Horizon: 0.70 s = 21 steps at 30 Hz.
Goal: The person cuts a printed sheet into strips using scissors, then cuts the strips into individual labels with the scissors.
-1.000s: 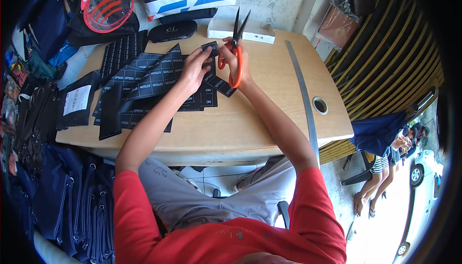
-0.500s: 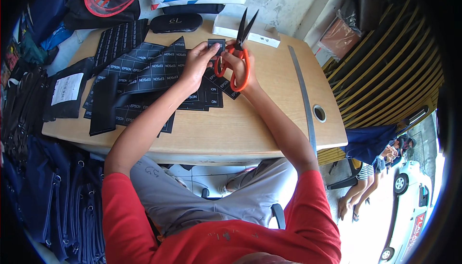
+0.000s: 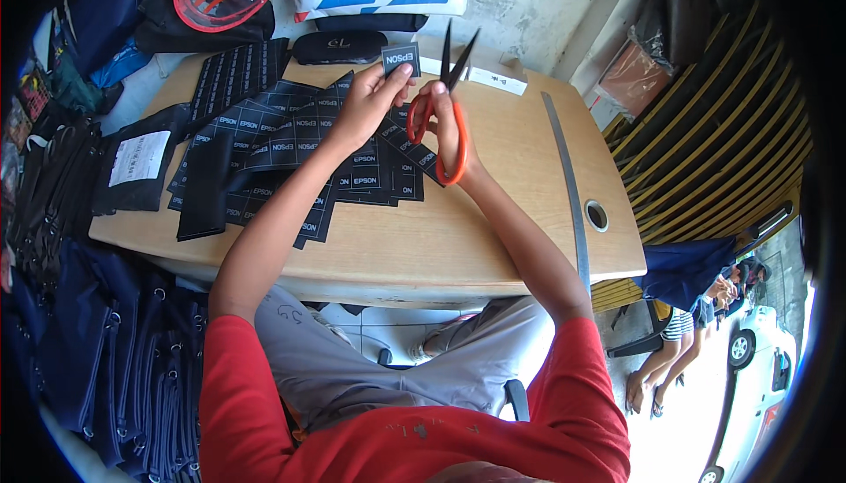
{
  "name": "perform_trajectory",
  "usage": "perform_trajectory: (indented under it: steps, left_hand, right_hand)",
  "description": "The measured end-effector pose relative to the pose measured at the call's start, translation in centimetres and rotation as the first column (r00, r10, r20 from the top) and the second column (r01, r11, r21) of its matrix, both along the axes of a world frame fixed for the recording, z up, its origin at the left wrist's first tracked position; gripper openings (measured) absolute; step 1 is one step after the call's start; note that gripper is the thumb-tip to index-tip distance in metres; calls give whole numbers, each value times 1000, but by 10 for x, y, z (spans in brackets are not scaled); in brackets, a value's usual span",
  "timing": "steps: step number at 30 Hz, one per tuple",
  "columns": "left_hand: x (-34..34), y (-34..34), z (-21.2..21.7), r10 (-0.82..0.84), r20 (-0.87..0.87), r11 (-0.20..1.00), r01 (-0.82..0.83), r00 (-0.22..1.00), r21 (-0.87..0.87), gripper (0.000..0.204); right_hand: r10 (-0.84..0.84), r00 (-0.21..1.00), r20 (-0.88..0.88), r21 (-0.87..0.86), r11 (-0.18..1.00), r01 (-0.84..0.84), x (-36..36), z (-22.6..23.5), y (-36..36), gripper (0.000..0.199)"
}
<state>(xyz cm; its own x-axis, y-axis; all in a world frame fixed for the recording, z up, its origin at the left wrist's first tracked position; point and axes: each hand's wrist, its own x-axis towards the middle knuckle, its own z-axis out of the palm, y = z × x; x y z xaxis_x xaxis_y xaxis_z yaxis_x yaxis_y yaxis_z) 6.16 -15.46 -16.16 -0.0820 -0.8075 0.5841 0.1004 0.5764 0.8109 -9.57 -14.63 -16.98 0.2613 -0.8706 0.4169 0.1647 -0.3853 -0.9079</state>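
Between the thumb and fingers of my left hand (image 3: 372, 106) is a small black rectangular label (image 3: 403, 59) with pale print, held up over the far part of the table. My right hand (image 3: 451, 137) grips scissors (image 3: 462, 156) by their orange handles. Their dark blades point away from me and stand slightly apart, to the right of the label and not touching it. Below and left of my hands lie overlapping black printed sheets (image 3: 291, 144) marked off in rectangles, some with curled edges. A narrow printed strip (image 3: 412, 153) lies partly under my right hand's side.
The wooden table (image 3: 502, 219) has a metal ruler (image 3: 568, 179) along its right side and a round cable hole (image 3: 597, 215). At the back are a black case (image 3: 339, 47) and a white box (image 3: 493, 80). Dark blue bags (image 3: 97, 351) hang at left; people sit outside at right.
My left hand has lifted the label farther out, so more of its face shows. My right hand's fingers have drawn away from it, still holding the scissors. The whole view has shifted slightly.
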Motion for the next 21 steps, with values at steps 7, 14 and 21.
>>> perform_trajectory:
  steps: [7,14,21]
  left_hand:
    - [3,20,19,78,-41,993,-82,996,-84,24]
    - [8,26,27,69,4,995,-68,998,-75,22]
    - [11,28,29,74,13,995,-73,997,-70,24]
  right_hand:
    - [30,981,-191,-111,992,-52,14,2,27,52]
    - [23,969,-247,-106,993,-50,10,3,27,61]
    - [-32,957,-289,-143,990,-10,10,3,29,58]
